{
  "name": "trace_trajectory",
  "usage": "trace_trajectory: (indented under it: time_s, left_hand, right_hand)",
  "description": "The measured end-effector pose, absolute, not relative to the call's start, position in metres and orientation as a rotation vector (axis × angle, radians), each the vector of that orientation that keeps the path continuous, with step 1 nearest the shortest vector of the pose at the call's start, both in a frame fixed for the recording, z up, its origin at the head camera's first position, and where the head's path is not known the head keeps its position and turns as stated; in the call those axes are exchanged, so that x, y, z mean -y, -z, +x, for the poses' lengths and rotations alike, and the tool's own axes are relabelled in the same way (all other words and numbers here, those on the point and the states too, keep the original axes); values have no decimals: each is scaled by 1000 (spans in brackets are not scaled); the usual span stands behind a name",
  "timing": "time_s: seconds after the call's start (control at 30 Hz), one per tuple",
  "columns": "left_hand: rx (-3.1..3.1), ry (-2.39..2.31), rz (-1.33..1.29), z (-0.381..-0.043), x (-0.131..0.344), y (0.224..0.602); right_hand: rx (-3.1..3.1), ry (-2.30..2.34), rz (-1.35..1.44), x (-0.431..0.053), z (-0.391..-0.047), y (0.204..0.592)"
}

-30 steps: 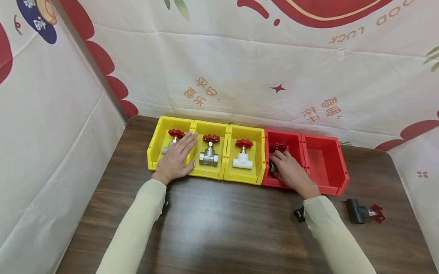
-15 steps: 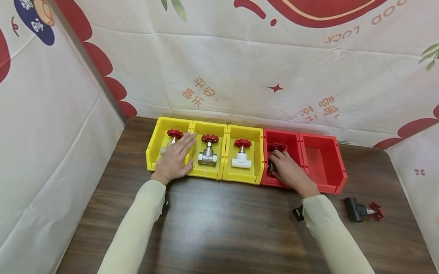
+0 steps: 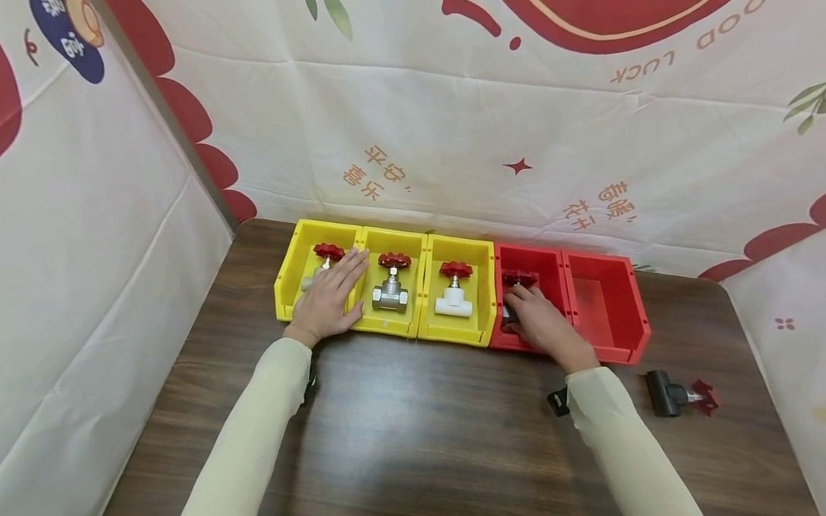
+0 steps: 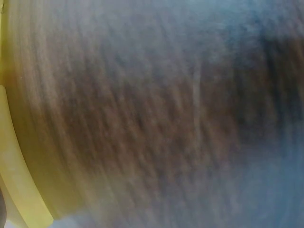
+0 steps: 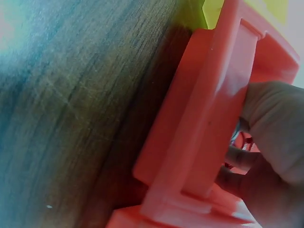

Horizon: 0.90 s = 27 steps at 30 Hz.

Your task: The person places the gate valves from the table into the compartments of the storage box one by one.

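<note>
My left hand rests with fingers extended across the wall between the two leftmost yellow bins, partly covering a grey valve with a red handwheel. Inside the left red bin, my right hand holds the dark body of a valve with a red handwheel. Its fingers hide much of that body. In the right wrist view, the right hand reaches over the red bin's front lip, with bits of the handwheel between the fingers. The left hand's grasp is out of the left wrist view.
A metal valve lies in the second yellow bin, a white valve in the third. The right red bin adjoins the row. A black valve lies on the wooden table. Printed cloth hangs behind.
</note>
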<state>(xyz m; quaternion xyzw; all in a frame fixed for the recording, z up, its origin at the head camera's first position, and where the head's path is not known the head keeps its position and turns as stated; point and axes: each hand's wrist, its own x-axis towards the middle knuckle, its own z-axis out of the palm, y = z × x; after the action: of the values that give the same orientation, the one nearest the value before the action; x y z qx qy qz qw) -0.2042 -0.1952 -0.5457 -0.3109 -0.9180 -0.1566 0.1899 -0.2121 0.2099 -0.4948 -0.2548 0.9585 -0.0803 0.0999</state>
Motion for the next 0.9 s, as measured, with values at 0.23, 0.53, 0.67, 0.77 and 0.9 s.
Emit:
trace_trajectory:
  time_s: [0.23, 0.53, 0.67, 0.77, 0.9]
  left_hand:
    - [2572, 439, -878, -205, 196, 546]
    - [2580, 428, -859, -202, 196, 546]
    - [2570, 441, -871, -203, 195, 547]
    - [2563, 447, -878, -203, 195, 546]
    - [2559, 447, -879, -203, 195, 546]
  right_hand:
    - [-2867, 152, -703, -206, -205, 481]
    - [-3018, 189, -740, -214, -184, 463]
    - [-3108, 217, -712, -223, -173, 460]
    - [-3157, 230, -733, -231, -163, 458]
    - [-3213, 259, -714, -242, -149, 460]
